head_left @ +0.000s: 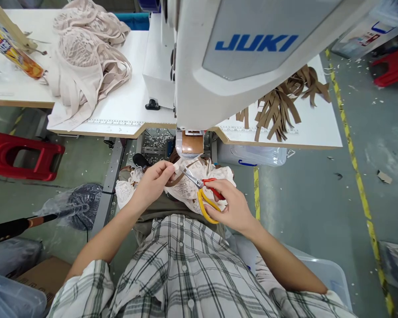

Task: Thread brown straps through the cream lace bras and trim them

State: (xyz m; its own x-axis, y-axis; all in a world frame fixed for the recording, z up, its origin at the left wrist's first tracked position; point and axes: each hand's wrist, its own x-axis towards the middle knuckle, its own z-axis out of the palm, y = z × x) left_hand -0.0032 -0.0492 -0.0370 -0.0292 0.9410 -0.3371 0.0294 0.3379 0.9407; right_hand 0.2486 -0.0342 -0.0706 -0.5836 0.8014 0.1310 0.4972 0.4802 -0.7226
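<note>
One pair of scissors (199,182), blades at lace (189,191).
Right hand (232,204) clamped on the handles; left hand (156,177), fingertips together, pinching pale edge of lace by blade tips. Bulk of lace on lap (167,206), just below grip. Beyond grip: machine (192,84); off to its right, strips (280,114); farther, left, pale heap (86,53).
</note>
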